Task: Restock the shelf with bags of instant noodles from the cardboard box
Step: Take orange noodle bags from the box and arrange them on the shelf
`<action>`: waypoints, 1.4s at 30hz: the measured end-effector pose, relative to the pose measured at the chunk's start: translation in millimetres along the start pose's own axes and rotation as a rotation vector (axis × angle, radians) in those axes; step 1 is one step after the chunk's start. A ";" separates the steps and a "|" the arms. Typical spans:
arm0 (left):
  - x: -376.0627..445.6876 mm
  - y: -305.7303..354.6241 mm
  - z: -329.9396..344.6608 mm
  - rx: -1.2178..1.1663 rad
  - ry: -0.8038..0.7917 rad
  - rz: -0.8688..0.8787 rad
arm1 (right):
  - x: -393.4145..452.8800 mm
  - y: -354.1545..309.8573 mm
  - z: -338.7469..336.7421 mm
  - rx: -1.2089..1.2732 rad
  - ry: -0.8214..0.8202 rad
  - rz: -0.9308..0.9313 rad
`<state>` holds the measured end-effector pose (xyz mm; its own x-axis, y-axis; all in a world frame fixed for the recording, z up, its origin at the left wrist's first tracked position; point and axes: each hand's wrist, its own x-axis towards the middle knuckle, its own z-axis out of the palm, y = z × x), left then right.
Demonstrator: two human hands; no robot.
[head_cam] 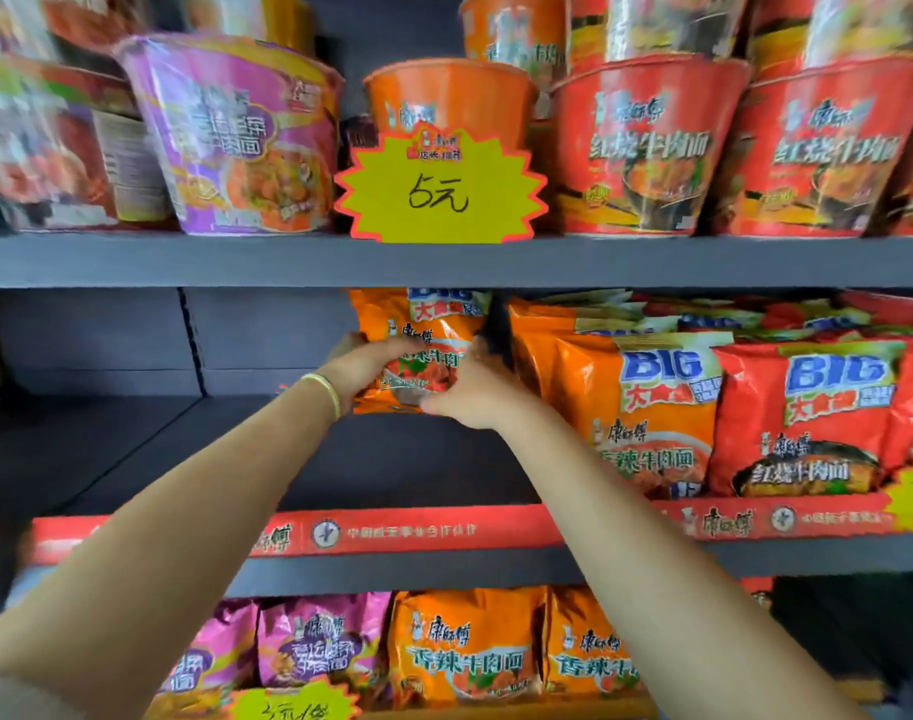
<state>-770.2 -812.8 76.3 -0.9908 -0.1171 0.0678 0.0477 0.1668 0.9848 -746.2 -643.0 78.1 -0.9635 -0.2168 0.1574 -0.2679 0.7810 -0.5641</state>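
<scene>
Bag: orange noodle bag (423, 345) upright at back of middle shelf (340, 459), beside orange stack (626, 407).
Hands: left hand (358, 368) and right hand (470, 392) curled round its lower sides.
Handling: likely light, crinkly, slippery, brittle inside; hold edges gently.

The orange noodle bag (418, 350) is partly covered by both hands, its top hidden behind the shelf edge (444, 262). Upper-left cup noodles (44, 142) are blurred, labels unreadable.
</scene>
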 end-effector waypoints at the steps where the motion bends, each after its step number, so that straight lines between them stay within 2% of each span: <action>1: 18.8 -6.7 0.2 0.040 0.047 0.026 | 3.3 -2.9 3.6 -0.072 0.048 0.002; 3: 40.7 -12.5 6.2 0.143 0.099 0.094 | 10.5 -7.5 8.0 -0.262 0.162 -0.025; 5: 49.0 -13.1 16.2 0.213 0.064 0.149 | 16.7 -10.2 7.6 -0.389 0.196 -0.062; 7: 62.2 -20.4 21.8 0.251 -0.038 0.166 | 22.2 -11.9 5.5 -0.404 0.077 -0.035; 9: 76.7 -30.3 18.6 0.326 -0.124 0.146 | 26.1 -10.3 7.6 -0.443 -0.130 0.030; 11: 91.1 -36.9 12.7 0.413 -0.159 0.129 | 28.7 -6.9 12.3 -0.523 -0.282 0.065; 15: 87.0 -23.9 7.3 0.679 -0.187 0.064 | 33.1 -0.8 24.5 -0.535 -0.351 0.122; 20: 88.9 -29.9 9.3 0.530 -0.248 0.064 | 33.6 -2.5 30.9 -0.555 -0.268 0.101; 24: 88.3 -34.2 15.1 0.371 -0.379 0.031 | 35.2 -0.7 28.5 -0.544 -0.192 0.096; 28: 83.2 -28.9 16.8 0.422 -0.373 -0.044 | 34.3 1.6 26.5 -0.558 -0.210 0.088; 32: 67.0 -12.1 13.0 0.578 -0.264 -0.077 | 29.4 1.8 21.0 -0.520 -0.170 0.018; 35: 43.0 5.1 6.3 0.637 -0.105 -0.019 | 18.8 -2.0 17.4 -0.442 -0.046 -0.087; 37: 21.4 11.2 -9.5 0.613 0.091 0.103 | 7.7 -8.1 16.4 -0.364 0.109 -0.210; 39: -11.2 9.2 -31.5 0.611 0.379 0.315 | -3.8 -16.2 19.2 -0.293 0.280 -0.339; 41: -65.3 -1.4 -50.8 0.583 0.649 0.558 | -15.6 -28.2 32.5 -0.068 0.443 -0.507; 42: -96.2 -9.7 -57.7 0.547 0.727 0.632 | -24.4 -36.8 42.8 0.113 0.486 -0.600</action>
<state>-668.0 -859.6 69.4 -0.4887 -0.3747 0.7879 0.2788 0.7886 0.5481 -712.8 -691.5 60.4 -0.5524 -0.2823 0.7843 -0.7668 0.5411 -0.3453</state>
